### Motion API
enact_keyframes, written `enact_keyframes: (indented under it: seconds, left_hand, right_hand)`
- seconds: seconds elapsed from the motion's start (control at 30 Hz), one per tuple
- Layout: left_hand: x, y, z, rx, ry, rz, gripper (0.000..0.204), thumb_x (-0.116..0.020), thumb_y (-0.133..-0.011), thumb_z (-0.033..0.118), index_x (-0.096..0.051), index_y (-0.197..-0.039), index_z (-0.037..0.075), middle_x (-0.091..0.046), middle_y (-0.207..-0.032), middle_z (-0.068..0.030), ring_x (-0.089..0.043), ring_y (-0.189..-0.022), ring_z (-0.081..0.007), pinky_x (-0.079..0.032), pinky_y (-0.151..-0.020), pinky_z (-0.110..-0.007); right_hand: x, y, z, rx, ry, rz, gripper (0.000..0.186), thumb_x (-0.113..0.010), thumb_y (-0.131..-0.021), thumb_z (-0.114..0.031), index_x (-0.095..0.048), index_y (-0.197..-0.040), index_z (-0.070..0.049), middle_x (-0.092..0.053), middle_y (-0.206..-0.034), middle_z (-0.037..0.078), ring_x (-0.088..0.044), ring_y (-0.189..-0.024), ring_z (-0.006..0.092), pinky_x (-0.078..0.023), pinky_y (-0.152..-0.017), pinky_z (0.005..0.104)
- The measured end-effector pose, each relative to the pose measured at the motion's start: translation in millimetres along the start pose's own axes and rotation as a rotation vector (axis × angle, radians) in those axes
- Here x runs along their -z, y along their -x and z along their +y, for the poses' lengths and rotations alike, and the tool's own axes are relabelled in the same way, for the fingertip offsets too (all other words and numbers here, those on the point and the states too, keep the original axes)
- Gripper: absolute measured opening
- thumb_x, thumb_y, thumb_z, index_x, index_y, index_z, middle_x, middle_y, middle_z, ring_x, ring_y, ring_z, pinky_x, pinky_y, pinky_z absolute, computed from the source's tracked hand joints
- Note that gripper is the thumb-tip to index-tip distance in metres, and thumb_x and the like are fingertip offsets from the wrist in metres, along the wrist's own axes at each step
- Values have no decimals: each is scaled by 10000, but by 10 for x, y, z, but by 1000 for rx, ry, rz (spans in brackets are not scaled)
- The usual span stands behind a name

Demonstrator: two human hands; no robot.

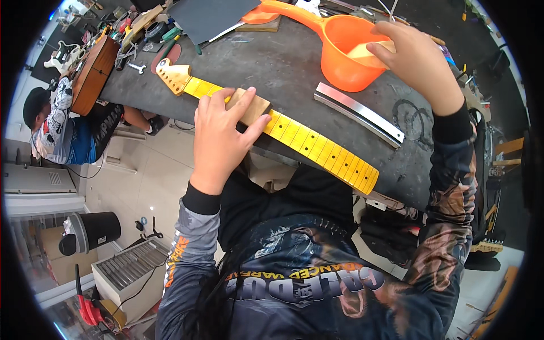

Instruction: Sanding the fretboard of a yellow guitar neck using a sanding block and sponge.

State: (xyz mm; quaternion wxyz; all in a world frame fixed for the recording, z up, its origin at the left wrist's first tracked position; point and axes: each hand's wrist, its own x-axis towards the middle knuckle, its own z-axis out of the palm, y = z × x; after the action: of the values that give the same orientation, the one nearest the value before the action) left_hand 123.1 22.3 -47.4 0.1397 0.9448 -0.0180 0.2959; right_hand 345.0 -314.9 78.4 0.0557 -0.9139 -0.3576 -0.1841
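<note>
My left hand (224,133) grips a wooden block (250,106) that rests across a yellow guitar neck (306,140) with dark dot inlays and a pale headstock at its upper left end. My right hand (411,59) is at an orange dipper (348,72) with a long handle, its fingers on a pale yellow piece (362,52) at the dipper's mouth; I cannot make out exactly what this is. A silver metal beam (357,116) lies below the dipper, beside the neck.
Tools, a wrench (136,67) and a dark sheet (207,17) lie on the grey bench (266,56). At the left, a co-worker (68,127) in a dark cap is beside a brown guitar body (90,76). A black bin (96,231) is on the floor.
</note>
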Motion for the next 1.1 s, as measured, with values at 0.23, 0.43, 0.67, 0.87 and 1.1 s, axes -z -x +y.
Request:
enact_keyframes:
  seconds: [0.23,0.43,0.67,0.87,1.1]
  left_hand:
    - [-106,228,723,-17,197,-103,508,-969,-939,302,-875,-1420,167,-745,-1507,-203,-674,-1228,-424,-536,-1110,-548]
    - [-80,-49,-220,-49,52,3,447,-956,-949,297,-913,-1380,187,-765,-1504,-213,-658,-1274,-387,-533,-1150,-543]
    - [-161,276,422,-73,331,-3,344,-931,-935,313,-857,-1247,190,-766,-1408,-123,-712,-1202,-397,-532,-1053,-520]
    - [76,-80,-903,83,42,9,433,-919,-996,298,-917,-1414,183,-762,-1495,-163,-630,-1316,-383,-531,-1177,-491]
    - [173,-98,-1047,139,13,9,514,-987,-952,277,-890,-1425,102,-770,-1502,-161,-675,-1332,-383,-556,-1155,-481]
  right_hand:
    - [115,1265,-1091,131,-262,-97,514,-990,-914,-333,-718,-1250,-54,-690,-1216,144,-661,-1132,416,-518,-970,521]
    - [-133,2150,-1221,-187,-342,-292,749,-1058,-790,-223,-654,-1396,-45,-654,-1286,201,-644,-1217,448,-513,-1076,522]
    - [-598,2345,-1034,-190,-475,-94,703,-1021,-711,-166,-651,-1297,-51,-643,-1198,194,-642,-1133,443,-526,-1022,533]
    - [-659,2413,-1025,-168,-468,-66,738,-1036,-698,-221,-650,-1308,-65,-643,-1175,183,-631,-1110,422,-511,-1003,541]
    - [-724,2448,-996,-139,-411,-52,785,-1049,-726,-326,-658,-1357,-71,-649,-1194,177,-631,-1107,401,-512,-990,538]
